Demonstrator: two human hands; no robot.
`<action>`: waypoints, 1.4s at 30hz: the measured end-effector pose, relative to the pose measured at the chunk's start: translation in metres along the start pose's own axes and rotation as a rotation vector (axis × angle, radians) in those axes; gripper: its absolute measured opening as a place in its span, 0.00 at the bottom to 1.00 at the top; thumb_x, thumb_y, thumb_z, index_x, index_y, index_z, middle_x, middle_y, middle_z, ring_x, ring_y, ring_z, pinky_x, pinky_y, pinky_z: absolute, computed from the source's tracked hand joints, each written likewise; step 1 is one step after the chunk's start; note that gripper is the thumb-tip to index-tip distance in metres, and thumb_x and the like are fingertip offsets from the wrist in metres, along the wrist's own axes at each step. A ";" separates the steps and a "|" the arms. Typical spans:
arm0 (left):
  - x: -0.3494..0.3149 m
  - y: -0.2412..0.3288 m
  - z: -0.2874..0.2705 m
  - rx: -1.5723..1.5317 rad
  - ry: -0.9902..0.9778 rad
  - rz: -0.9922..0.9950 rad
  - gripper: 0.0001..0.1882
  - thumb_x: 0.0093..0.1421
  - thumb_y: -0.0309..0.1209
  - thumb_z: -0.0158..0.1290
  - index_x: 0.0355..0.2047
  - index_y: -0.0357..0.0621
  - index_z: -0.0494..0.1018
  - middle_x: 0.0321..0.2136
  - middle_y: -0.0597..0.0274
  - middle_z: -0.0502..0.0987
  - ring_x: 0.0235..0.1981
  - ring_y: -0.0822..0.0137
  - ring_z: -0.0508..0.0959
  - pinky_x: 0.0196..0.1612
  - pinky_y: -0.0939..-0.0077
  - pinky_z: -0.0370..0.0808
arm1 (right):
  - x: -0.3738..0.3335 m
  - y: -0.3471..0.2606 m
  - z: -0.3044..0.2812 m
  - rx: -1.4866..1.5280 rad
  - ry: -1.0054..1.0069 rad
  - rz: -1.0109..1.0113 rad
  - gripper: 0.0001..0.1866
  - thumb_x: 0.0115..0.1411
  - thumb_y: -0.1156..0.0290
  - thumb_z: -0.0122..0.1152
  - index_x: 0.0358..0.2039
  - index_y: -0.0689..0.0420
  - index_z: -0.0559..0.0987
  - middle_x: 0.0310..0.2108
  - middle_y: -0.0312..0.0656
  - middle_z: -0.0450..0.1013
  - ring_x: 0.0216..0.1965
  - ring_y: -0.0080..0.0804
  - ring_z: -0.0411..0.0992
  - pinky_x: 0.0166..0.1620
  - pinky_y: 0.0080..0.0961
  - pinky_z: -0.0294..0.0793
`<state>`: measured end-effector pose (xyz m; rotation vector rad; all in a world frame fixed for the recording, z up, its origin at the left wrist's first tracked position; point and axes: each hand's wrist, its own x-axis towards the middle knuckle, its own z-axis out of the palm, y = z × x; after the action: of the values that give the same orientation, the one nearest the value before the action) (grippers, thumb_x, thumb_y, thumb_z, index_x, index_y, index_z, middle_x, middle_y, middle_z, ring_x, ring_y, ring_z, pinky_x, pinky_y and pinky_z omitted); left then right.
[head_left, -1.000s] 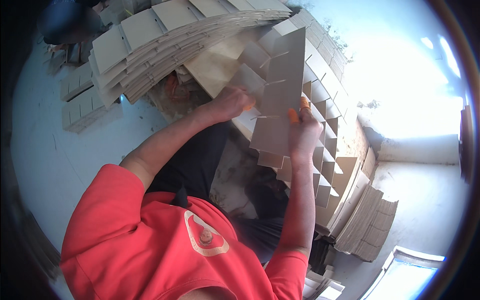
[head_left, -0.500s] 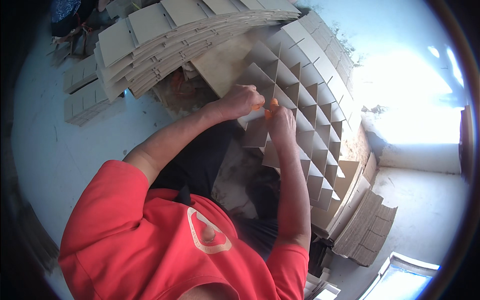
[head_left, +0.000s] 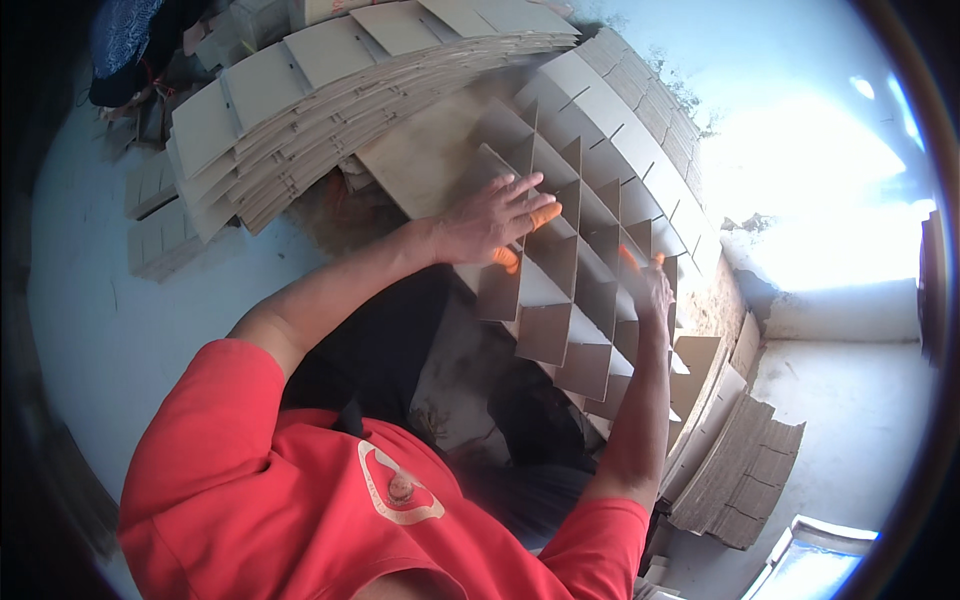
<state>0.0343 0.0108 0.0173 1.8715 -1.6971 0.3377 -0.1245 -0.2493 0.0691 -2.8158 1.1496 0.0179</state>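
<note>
A cardboard partition grid (head_left: 545, 333), made of interlocked grey-brown strips with diamond-like cells, stands in front of me on a board. Over its left part lies my left hand (head_left: 488, 220), fingers spread apart, with orange covers on the thumb and one finger. It touches or hovers just above the strips' upper edges. My right hand (head_left: 650, 288) is at the grid's right side, somewhat blurred. Two orange-covered digits of it point away from me and stand apart; its other fingers are largely hidden. I see nothing held in either hand.
Large layered stacks of slotted cardboard strips (head_left: 265, 95) curve along the far left. More slotted strips (head_left: 640, 150) lie behind the grid. A strip bundle (head_left: 740, 470) leans at the right. Small bundles (head_left: 165, 235) rest on the floor at left.
My hands were close together with fingers closed over the grid's middle. They have parted: the left has spread its fingers, and the right has moved to the grid's right side. The view has shifted slightly.
</note>
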 end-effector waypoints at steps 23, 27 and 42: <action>0.044 0.046 -0.152 0.543 0.153 0.515 0.12 0.48 0.26 0.54 0.33 0.32 0.75 0.26 0.60 0.73 0.31 0.68 0.73 0.32 0.76 0.69 | -0.171 -0.051 -0.065 -0.051 0.818 -0.792 0.18 0.58 0.81 0.51 0.50 0.65 0.70 0.43 0.52 0.72 0.44 0.50 0.73 0.47 0.43 0.72; -0.004 -0.001 -0.195 0.830 0.249 0.297 0.16 0.48 0.25 0.54 0.37 0.29 0.75 0.35 0.51 0.75 0.34 0.65 0.73 0.35 0.74 0.71 | -0.187 -0.019 -0.071 -0.177 0.915 -0.651 0.16 0.59 0.77 0.56 0.48 0.63 0.71 0.43 0.50 0.72 0.45 0.48 0.72 0.49 0.44 0.71; -0.040 -0.056 -0.146 0.309 0.051 -0.190 0.22 0.52 0.35 0.61 0.45 0.36 0.73 0.35 0.60 0.77 0.36 0.61 0.76 0.40 0.67 0.73 | -0.193 0.197 -0.006 -0.393 0.271 0.607 0.35 0.45 0.63 0.71 0.54 0.56 0.68 0.45 0.43 0.69 0.50 0.41 0.66 0.46 0.40 0.71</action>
<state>0.1108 0.1283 0.0973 2.2060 -1.4839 0.5929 -0.4006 -0.2554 0.0670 -2.6947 2.2450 -0.1059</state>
